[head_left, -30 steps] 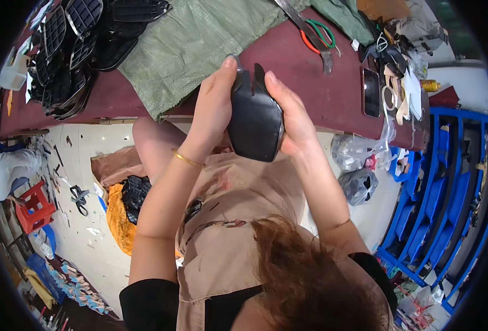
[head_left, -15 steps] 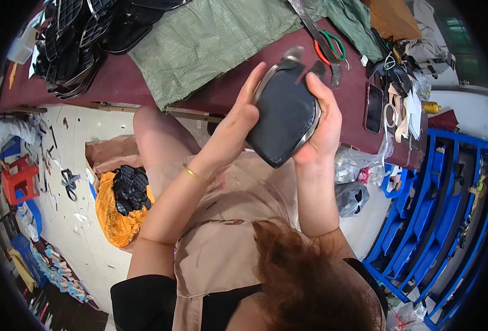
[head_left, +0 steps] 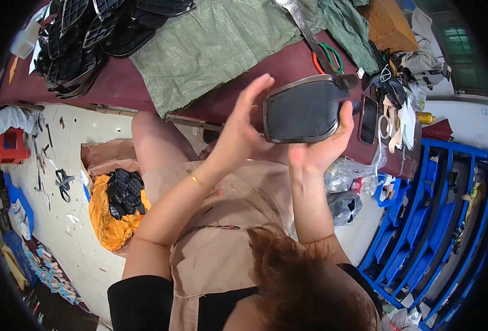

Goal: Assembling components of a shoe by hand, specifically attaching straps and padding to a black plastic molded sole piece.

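A flat, dark grey rounded panel (head_left: 303,112) with a shiny black rim and a narrow tab at its upper right lies across my right hand, above my lap. My right hand (head_left: 324,143) grips it from below, the thumb pressed over its right end. Beside its left edge my left hand (head_left: 243,122) is open, fingers stretched out and holding nothing. What the panel belongs to, I cannot tell. Just beyond it on the table lie scissors (head_left: 335,59) with red and green handles, partly covered by a metal strip (head_left: 305,25).
Black moulded grid-patterned pieces (head_left: 78,49) are heaped at the far left of the maroon table (head_left: 122,80), beside a green woven sack (head_left: 200,60). A phone (head_left: 369,120) lies at its right. Blue racks (head_left: 420,220) stand right; an orange bag (head_left: 109,220) sits on the floor.
The panel has turned clockwise, its tab swinging from the top to the upper right. My left hand has come off its edge and opened, while my right hand keeps its grip.
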Motion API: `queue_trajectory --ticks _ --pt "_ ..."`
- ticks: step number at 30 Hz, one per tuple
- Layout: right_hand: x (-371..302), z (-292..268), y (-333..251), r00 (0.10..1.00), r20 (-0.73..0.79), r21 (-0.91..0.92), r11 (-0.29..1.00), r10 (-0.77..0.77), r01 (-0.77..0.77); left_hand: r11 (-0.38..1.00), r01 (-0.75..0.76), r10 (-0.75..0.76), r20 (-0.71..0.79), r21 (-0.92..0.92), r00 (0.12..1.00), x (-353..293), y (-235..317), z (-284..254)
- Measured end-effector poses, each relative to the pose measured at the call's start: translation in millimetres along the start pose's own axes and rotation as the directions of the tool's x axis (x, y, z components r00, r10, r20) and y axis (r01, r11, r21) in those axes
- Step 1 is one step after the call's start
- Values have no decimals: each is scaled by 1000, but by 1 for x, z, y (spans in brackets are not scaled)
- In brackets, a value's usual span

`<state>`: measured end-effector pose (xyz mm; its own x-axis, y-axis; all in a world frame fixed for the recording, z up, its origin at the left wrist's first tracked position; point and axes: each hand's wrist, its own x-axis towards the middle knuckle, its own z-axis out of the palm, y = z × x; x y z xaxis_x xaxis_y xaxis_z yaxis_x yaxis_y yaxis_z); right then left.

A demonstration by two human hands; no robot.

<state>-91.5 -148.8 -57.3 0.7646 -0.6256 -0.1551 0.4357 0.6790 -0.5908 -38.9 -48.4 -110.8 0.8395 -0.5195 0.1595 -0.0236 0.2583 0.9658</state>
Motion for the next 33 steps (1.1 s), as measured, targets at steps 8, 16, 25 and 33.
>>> queue_trajectory --ticks 8,16,25,33 --pt "-10 -12 7 921 308 -389 852 -236 349 965 161 -116 213 -209 970 -5 -2 -7" --pt "-2 -26 -9 378 867 -274 -321 326 906 384 543 -560 279 -747 780 8 36 -34" --pt "-20 -45 4 690 264 -481 712 674 -512 512 363 -248 270 -779 930 11 56 -36" --pt "-30 -37 2 742 453 -701 712 494 -47 561 256 -183 184 -787 966 12 50 -39"
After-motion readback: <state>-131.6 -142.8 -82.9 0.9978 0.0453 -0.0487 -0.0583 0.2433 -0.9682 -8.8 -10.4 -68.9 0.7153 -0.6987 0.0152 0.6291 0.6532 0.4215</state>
